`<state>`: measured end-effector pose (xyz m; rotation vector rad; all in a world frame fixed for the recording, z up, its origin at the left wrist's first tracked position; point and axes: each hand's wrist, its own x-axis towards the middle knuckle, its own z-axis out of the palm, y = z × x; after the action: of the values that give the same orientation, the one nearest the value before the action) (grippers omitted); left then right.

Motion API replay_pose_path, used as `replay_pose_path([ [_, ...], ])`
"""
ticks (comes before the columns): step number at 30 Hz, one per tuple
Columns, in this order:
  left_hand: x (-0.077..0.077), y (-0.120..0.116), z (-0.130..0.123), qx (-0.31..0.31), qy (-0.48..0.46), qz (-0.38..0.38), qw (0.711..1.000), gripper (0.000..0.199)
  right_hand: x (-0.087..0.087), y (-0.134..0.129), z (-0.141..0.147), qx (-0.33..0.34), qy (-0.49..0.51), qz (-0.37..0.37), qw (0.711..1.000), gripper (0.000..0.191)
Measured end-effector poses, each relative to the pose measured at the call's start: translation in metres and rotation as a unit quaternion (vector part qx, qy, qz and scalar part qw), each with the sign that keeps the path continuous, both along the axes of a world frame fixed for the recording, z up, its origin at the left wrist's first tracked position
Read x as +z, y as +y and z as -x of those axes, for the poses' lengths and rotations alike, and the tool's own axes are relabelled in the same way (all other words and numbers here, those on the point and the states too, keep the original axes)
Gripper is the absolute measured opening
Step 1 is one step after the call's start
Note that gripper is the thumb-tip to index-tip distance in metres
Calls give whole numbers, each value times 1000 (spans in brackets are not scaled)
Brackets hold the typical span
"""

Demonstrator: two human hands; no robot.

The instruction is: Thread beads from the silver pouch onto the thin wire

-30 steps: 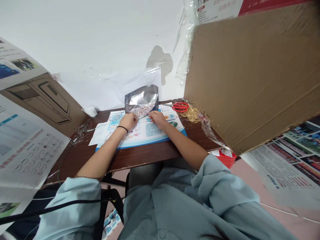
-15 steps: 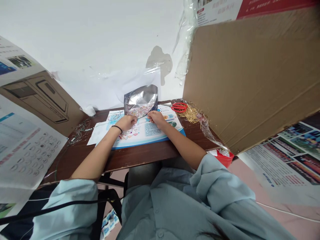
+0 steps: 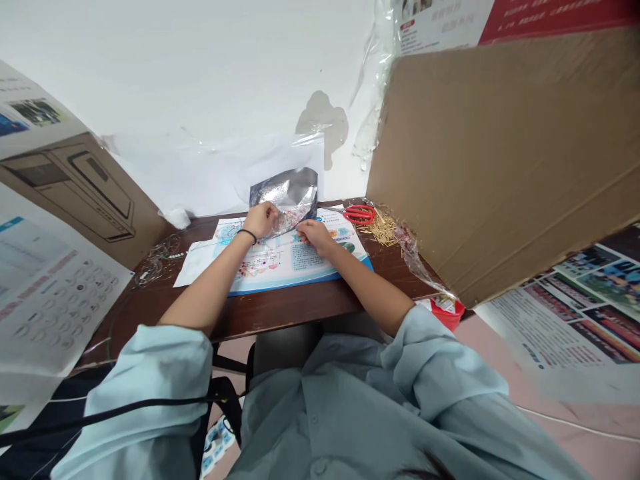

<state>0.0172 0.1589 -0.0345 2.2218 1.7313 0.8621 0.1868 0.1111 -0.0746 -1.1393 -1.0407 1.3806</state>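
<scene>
A silver-lined bag [image 3: 300,190] stands open against the wall, with small pinkish beads [image 3: 293,217] in its lower part. My left hand [image 3: 261,220], a black band on its wrist, is at the bag's left side over the beads, fingers curled together; what they pinch is too small to tell. My right hand [image 3: 314,235] is closed near the bag's lower right edge, and its fingertips hold something I cannot make out. Under both hands lies a printed sheet [image 3: 305,275] with more loose beads on its left half.
Red-handled scissors [image 3: 359,214] lie beside a pile of golden sticks [image 3: 383,230] at the right. Tangled clear thread [image 3: 157,260] is on the table's left side. A tall cardboard panel [image 3: 500,167] borders the right, a printed carton [image 3: 95,193] the left.
My left hand has moved up and slightly right, from the sheet below the bag to the bag's bead-filled part. My right hand has stayed nearly in place.
</scene>
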Motion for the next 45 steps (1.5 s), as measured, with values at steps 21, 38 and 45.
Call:
replay_pose_path([
  [21,-44,-49,9,-77,-564,212,794,14,-3,-11,5,-55,-212,-273,937,19],
  [38,-51,-51,1,-121,-544,255,790,20,-3,-17,7,-63,-266,-339,900,14],
  [45,-50,-51,1,-129,-529,253,799,18,-7,-16,10,-62,-318,-369,871,16],
])
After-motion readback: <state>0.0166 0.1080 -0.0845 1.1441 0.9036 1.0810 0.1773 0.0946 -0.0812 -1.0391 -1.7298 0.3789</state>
